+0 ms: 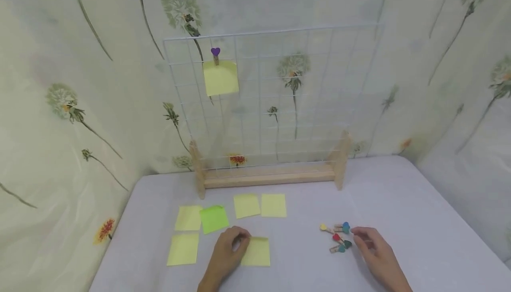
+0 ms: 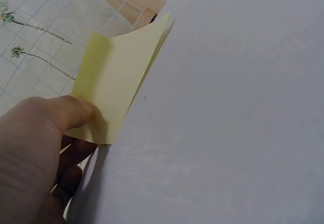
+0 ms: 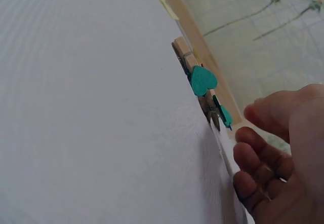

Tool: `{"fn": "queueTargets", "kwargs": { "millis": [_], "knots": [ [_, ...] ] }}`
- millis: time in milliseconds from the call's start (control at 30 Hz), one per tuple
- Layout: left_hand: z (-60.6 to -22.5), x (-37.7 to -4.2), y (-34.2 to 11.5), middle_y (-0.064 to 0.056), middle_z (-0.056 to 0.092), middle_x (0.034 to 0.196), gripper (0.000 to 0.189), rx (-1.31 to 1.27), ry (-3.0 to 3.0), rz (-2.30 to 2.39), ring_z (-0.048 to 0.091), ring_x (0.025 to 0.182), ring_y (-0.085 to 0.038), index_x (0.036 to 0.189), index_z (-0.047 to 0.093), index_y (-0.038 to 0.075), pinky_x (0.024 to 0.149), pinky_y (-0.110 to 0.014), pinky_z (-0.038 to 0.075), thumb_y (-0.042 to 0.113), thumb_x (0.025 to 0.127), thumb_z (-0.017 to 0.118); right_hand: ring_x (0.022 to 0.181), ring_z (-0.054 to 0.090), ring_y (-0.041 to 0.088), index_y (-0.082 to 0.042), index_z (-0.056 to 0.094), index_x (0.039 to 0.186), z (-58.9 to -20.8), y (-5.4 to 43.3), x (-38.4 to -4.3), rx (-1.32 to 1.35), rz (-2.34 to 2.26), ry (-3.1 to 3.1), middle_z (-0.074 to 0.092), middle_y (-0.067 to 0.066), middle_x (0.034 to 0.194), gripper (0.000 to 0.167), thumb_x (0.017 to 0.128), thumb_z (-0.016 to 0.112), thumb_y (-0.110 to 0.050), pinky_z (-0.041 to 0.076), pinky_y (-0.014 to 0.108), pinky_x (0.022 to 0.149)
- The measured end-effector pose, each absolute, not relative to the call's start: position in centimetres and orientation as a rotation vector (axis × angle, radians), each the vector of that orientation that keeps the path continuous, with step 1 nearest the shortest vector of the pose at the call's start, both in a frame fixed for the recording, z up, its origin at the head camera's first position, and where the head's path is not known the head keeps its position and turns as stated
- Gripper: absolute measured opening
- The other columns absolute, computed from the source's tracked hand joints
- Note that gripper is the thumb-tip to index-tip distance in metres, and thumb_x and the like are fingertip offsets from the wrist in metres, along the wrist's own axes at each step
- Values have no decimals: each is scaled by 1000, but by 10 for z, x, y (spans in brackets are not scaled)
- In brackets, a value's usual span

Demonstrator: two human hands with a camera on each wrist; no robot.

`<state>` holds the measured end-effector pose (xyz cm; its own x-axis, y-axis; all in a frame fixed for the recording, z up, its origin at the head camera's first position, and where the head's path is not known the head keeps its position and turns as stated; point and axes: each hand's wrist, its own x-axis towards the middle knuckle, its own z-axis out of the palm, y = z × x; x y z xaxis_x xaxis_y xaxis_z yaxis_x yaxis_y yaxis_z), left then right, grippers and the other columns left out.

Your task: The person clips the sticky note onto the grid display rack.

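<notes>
My left hand (image 1: 227, 254) pinches a yellow sticky note (image 1: 257, 253) by its upper left corner. In the left wrist view the thumb lies on the face of this note (image 2: 119, 77), with fingers behind it; the sheet bends. On the right, my right hand (image 1: 377, 254) is beside a small cluster of wooden clothespins with heart tops. It holds nothing, thumb and loosely bent fingers apart. The cluster has a blue heart (image 1: 345, 226), a red heart (image 1: 336, 237), a yellow heart (image 1: 323, 227) and green ones. A teal-hearted clothespin (image 3: 203, 80) shows closest in the right wrist view.
Behind stands a white wire grid (image 1: 259, 105) on a wooden base (image 1: 271, 179). A purple-heart clothespin (image 1: 216, 54) holds a yellow note (image 1: 221, 79) at its upper left. A green note (image 1: 214, 219) and several yellow notes (image 1: 273, 205) lie on the white-covered table (image 1: 303, 256).
</notes>
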<state>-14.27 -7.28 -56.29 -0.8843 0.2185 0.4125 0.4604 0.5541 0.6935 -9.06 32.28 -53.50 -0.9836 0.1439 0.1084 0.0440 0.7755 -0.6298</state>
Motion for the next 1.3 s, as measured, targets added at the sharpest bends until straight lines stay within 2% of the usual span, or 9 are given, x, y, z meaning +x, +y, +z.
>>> {"fn": "queueTargets", "kwargs": {
  "millis": [167, 400, 567, 700, 767, 933, 1033, 1167, 1300],
  "knots": [
    [-566, -138, -72, 20, 63, 89, 16, -551, -2540, -1226, 58, 86, 2, 93, 64, 29, 83, -27, 47, 16, 84, 69, 73, 45, 0, -17, 58, 116, -537, 322, -83, -213, 1019, -2904, 61, -4, 94, 34, 94, 53, -42, 42, 19, 62],
    [-569, -134, -77, 20, 63, 90, 17, -560, -2528, -1228, 59, 87, 1, 93, 64, 28, 83, -27, 48, 15, 84, 69, 70, 42, -1, -19, 62, 115, -542, 315, -78, -197, 1018, -2965, 55, -8, 92, 38, 87, 63, -44, 40, 18, 60],
    [-571, -130, -78, 16, 65, 90, 10, -554, -2561, -1227, 58, 87, 1, 94, 63, 29, 83, -27, 47, 22, 87, 67, 68, 40, -2, -21, 62, 113, -544, 312, -76, -177, 980, -2990, 49, -9, 88, 32, 84, 69, -33, 37, 18, 57],
    [-570, -130, -78, 18, 64, 89, 12, -542, -2556, -1227, 58, 86, 2, 92, 63, 30, 82, -27, 46, 20, 86, 68, 68, 40, -2, -23, 61, 111, -545, 312, -77, -157, 950, -2972, 48, -9, 85, 31, 83, 70, -29, 36, 18, 57],
    [-570, -131, -77, 21, 62, 88, 16, -537, -2552, -1223, 57, 85, 2, 92, 63, 30, 81, -26, 46, 17, 84, 69, 68, 40, -2, -24, 61, 111, -545, 312, -77, -155, 953, -2961, 48, -10, 84, 31, 82, 70, -30, 36, 18, 57],
    [-569, -131, -77, 19, 64, 88, 13, -539, -2552, -1225, 57, 85, 2, 92, 63, 30, 81, -26, 46, 20, 85, 68, 70, 42, -2, -24, 60, 111, -546, 312, -76, -166, 994, -2945, 49, -10, 84, 30, 84, 69, -33, 37, 18, 60],
    [-569, -132, -76, 19, 64, 87, 14, -549, -2540, -1228, 58, 85, 2, 91, 64, 29, 81, -26, 46, 18, 85, 69, 70, 46, -5, -22, 59, 113, -547, 314, -77, -184, 1018, -2915, 58, -10, 85, 31, 87, 66, -37, 40, 18, 61],
    [-568, -137, -75, 22, 62, 88, 18, -562, -2516, -1210, 58, 84, 2, 91, 64, 27, 80, -25, 46, 13, 82, 71, 71, 53, -6, -20, 58, 116, -546, 318, -81, -205, 1055, -2836, 71, -1, 93, 32, 90, 62, -38, 43, 18, 59],
    [-563, -144, -73, 21, 63, 88, 18, -555, -2519, -1220, 58, 85, 2, 91, 64, 27, 81, -26, 46, 13, 82, 70, 71, 54, -4, -20, 57, 117, -545, 322, -87, -187, 1101, -2760, 71, 4, 99, 31, 90, 62, -35, 43, 18, 56]
  ]
}}
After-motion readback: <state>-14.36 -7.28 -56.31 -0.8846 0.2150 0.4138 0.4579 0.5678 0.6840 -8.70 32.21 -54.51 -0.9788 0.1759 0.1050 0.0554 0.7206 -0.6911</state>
